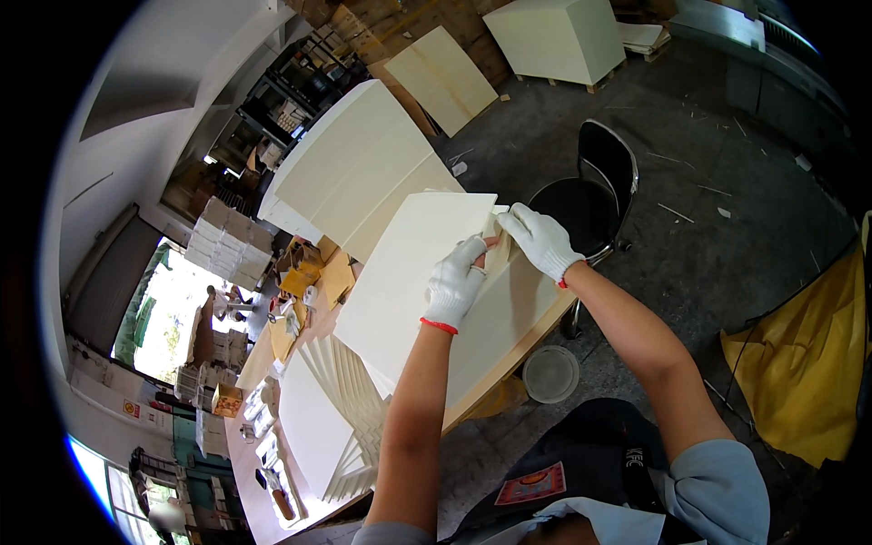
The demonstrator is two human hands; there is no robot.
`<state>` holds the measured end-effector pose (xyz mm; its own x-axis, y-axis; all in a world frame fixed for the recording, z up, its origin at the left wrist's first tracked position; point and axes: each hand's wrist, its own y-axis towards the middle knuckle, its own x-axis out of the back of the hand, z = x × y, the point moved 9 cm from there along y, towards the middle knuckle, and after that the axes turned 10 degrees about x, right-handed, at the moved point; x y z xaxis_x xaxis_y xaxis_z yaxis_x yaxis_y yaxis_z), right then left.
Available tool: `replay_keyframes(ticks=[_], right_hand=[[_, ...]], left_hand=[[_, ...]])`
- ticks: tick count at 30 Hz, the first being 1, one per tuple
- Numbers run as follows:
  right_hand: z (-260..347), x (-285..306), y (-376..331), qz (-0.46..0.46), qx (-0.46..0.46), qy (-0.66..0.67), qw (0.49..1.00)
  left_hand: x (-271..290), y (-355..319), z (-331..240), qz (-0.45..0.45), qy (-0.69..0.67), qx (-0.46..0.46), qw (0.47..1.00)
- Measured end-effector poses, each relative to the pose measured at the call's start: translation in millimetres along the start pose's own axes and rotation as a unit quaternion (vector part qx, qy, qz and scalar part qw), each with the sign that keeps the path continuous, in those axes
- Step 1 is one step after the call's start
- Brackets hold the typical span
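Note:
Both my hands wear white knit gloves with red cuffs. On the table, a large cream cardboard sheet (409, 263) lies tilted, its right edge lifted near my hands. My left hand (457, 280) is closed on that edge, with a bare fingertip showing through the glove. Just right of it, my right hand (542, 241) curls over the far right corner and pinches the cardboard there. Between the two hands a folded or bent flap (499, 252) stands up; its far side is hidden. Another pale sheet (486, 363) lies underneath, towards me.
A fanned stack of white sheets (313, 413) covers the near left of the wooden table (250, 468). Tools (277, 495) lie at its left edge. Beyond stand large board stacks (363, 173). A black chair (581, 204) and a round tub (550, 373) stand right of the table.

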<state>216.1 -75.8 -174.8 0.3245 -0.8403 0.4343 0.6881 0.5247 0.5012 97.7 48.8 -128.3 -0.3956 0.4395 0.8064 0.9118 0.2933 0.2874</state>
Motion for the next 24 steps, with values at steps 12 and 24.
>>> replay_keyframes(ticks=[12,24], right_hand=[[-2,1,0,-0.016,0.006,-0.011,1.0],[-4,1,-4,-0.026,-0.001,-0.002,1.0]], left_hand=[[-2,-1,-8,0.036,0.03,0.035,0.998],[-4,-4,-11,0.024,0.051,0.013,0.998]])
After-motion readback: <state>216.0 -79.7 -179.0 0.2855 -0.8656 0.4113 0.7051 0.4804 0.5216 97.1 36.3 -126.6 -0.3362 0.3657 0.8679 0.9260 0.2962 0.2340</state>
